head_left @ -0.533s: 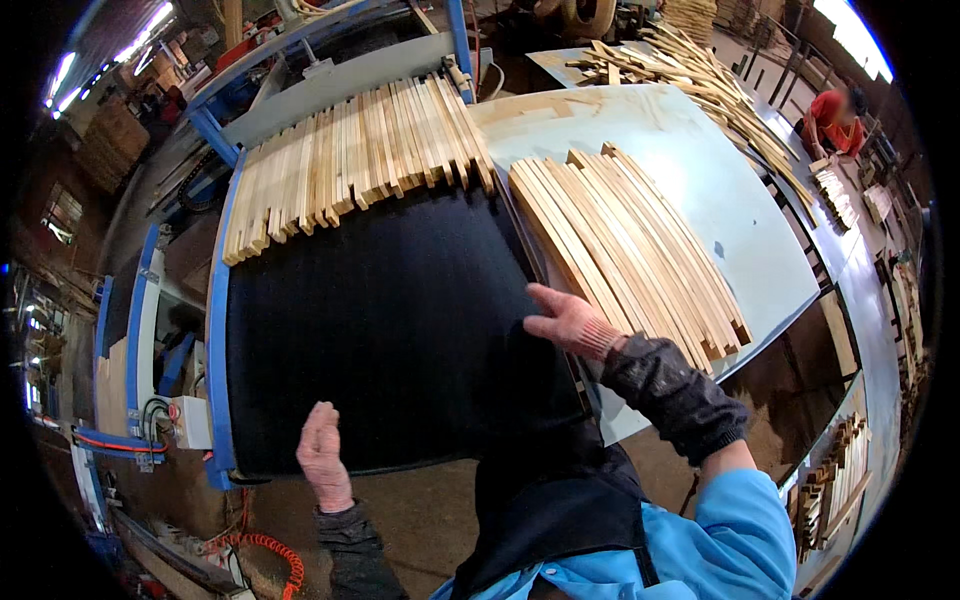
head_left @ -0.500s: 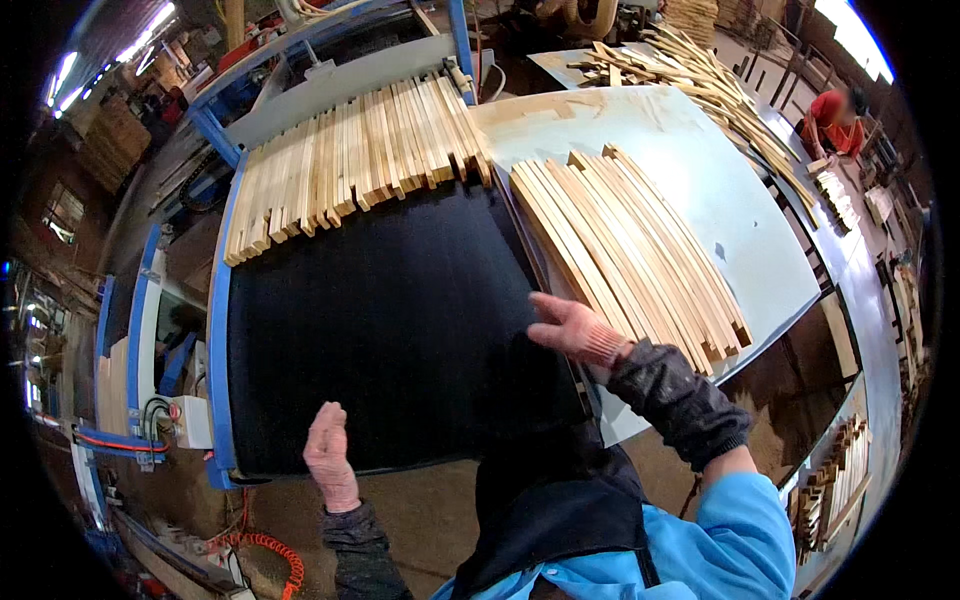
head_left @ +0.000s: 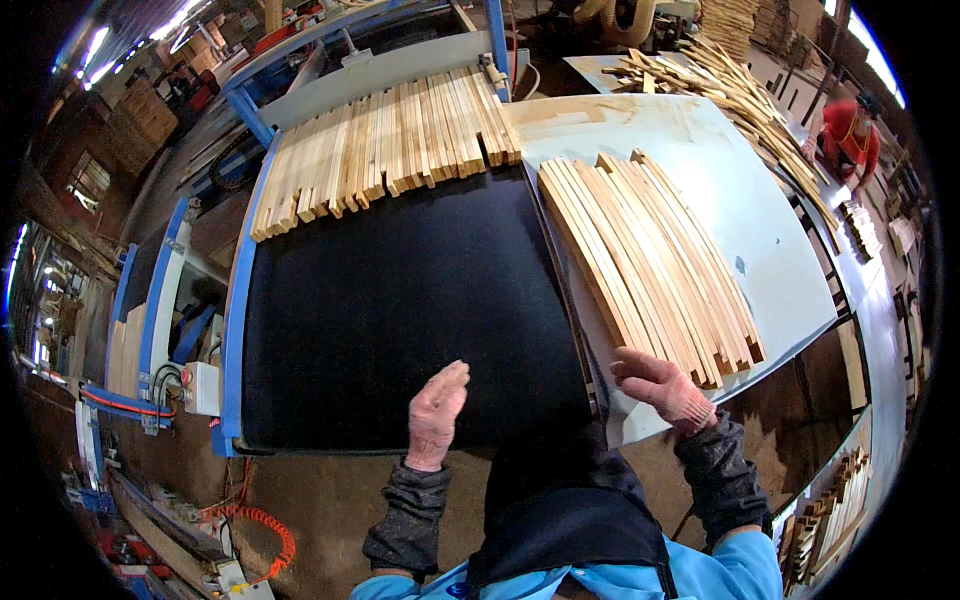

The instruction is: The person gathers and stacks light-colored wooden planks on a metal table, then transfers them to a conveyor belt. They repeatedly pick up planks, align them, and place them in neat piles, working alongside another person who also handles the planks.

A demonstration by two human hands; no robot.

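The left hand (head_left: 438, 415) is over the near edge of a black belt (head_left: 410, 300), its fingers straight and held together, with nothing in its grasp. The right hand (head_left: 667, 390), a ribbed cuff at its wrist, is at the near left corner of a row of wooden strips (head_left: 650, 265); its fingers are extended and loosely parted, gripping nothing, and I cannot tell whether the fingertips touch the wood. Those strips lie side by side on a pale blue-white board (head_left: 785, 245), just right of the belt, their near ends uneven. A 2nd row of strips, the belt strips (head_left: 385, 145), lies packed across the belt's far end, against a grey crossbar (head_left: 385, 75), well apart from both hands. A blue frame (head_left: 237, 340) runs along the belt's left side, with a white box (head_left: 203, 388) fixed beside it and a coiled orange hose (head_left: 285, 545) below. Beyond the board is a loose heap of sticks (head_left: 745, 115), and at the far right 1 co-worker (head_left: 850, 145) in red leans over a long bench (head_left: 878, 300).
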